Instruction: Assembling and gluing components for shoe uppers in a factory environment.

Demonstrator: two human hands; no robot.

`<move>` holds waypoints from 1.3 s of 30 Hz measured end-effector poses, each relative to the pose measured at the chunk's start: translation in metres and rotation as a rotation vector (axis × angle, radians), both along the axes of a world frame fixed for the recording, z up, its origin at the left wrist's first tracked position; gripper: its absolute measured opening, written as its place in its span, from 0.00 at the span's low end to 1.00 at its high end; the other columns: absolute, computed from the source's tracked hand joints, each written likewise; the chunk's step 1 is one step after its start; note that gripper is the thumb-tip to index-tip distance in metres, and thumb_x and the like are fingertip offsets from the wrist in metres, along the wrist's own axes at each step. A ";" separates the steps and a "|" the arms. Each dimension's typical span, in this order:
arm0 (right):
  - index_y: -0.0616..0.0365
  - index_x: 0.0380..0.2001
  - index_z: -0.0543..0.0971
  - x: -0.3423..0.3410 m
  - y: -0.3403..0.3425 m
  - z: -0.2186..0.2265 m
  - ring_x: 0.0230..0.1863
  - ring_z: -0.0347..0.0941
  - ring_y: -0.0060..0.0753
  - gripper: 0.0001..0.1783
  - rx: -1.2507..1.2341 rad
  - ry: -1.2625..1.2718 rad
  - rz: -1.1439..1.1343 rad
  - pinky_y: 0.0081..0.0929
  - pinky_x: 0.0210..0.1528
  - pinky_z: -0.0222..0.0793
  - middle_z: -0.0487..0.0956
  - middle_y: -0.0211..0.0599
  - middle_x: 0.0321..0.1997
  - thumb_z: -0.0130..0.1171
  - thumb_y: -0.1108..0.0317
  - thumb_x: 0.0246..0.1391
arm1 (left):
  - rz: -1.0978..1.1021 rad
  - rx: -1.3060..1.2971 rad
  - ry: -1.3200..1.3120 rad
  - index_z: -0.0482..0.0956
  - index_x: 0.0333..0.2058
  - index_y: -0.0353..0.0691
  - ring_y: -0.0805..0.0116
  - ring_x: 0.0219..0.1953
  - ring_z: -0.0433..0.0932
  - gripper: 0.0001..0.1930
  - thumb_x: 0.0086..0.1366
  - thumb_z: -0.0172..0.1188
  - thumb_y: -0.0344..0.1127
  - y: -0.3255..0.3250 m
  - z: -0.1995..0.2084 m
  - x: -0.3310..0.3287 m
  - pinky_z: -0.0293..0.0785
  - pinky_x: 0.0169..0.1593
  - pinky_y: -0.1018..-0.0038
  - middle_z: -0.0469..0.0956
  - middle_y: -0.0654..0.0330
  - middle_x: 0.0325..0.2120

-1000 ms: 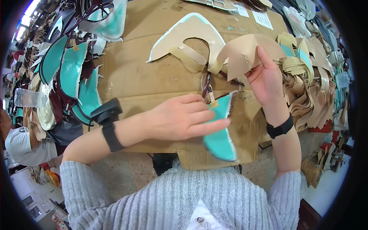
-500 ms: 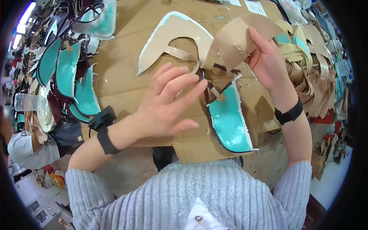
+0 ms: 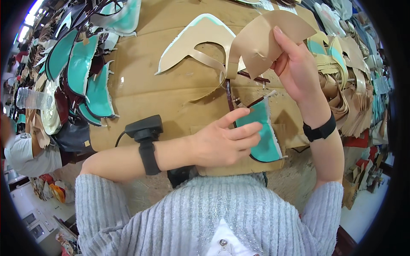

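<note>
My right hand point(image 3: 297, 70) pinches a curved beige leather piece point(image 3: 267, 36) between thumb and fingers, holding it up over the far right of the board. My left hand point(image 3: 230, 138) reaches low across a turquoise-lined shoe upper piece point(image 3: 267, 134) with a white fringed edge and dark rim. Its fingers are apart, the forefinger close to the small dark strap at the piece's top; whether it touches is unclear. Beyond lies another beige upper piece point(image 3: 183, 49) with a white edge, turquoise trim and a thin strap loop, partly behind the held piece.
Brown cardboard point(image 3: 141, 89) covers the table. Several turquoise-lined pieces point(image 3: 81, 64) are heaped at the left beside a clear plastic bottle point(image 3: 32, 99). Stacked beige pieces point(image 3: 354, 94) hang at the right. Another person's light sleeve point(image 3: 32, 155) shows at far left.
My left hand has moved down and right, from beside the beige strap to over the turquoise-lined piece. My right hand keeps its leather piece, tilted slightly differently.
</note>
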State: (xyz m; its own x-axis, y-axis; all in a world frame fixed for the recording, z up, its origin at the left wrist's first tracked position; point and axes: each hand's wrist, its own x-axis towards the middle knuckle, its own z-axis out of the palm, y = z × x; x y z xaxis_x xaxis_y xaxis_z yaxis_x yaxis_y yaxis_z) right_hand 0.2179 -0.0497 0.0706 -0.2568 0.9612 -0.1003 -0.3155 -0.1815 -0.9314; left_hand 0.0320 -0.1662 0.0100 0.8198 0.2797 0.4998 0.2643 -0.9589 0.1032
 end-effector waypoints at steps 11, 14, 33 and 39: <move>0.57 0.51 0.72 -0.001 -0.017 0.022 0.44 0.74 0.20 0.16 0.117 -0.111 0.077 0.21 0.43 0.69 0.77 0.29 0.45 0.53 0.64 0.63 | 0.340 -0.627 -0.234 0.68 0.55 0.40 0.54 0.42 0.78 0.20 0.65 0.52 0.38 0.174 0.041 -0.032 0.72 0.47 0.64 0.79 0.50 0.40; 0.55 0.52 0.72 -0.004 -0.021 0.026 0.44 0.73 0.16 0.15 0.150 -0.166 0.142 0.15 0.38 0.66 0.77 0.25 0.45 0.52 0.66 0.63 | 0.191 -0.519 0.006 0.67 0.56 0.40 0.47 0.42 0.76 0.22 0.66 0.48 0.42 0.208 0.004 -0.006 0.70 0.48 0.58 0.78 0.48 0.40; 0.62 0.48 0.76 0.006 -0.014 0.034 0.43 0.76 0.27 0.13 0.562 -0.650 0.356 0.22 0.45 0.68 0.79 0.35 0.43 0.51 0.71 0.61 | 0.529 -0.050 0.283 0.71 0.36 0.39 0.50 0.29 0.78 0.17 0.65 0.52 0.49 0.229 0.000 -0.012 0.73 0.30 0.57 0.78 0.53 0.23; 0.67 0.46 0.76 -0.004 -0.019 0.022 0.46 0.75 0.32 0.15 0.514 -0.614 0.694 0.26 0.50 0.67 0.79 0.41 0.46 0.43 0.77 0.60 | 0.440 0.091 -0.117 0.72 0.43 0.39 0.55 0.39 0.76 0.12 0.63 0.54 0.37 0.215 -0.009 -0.028 0.71 0.43 0.62 0.77 0.56 0.32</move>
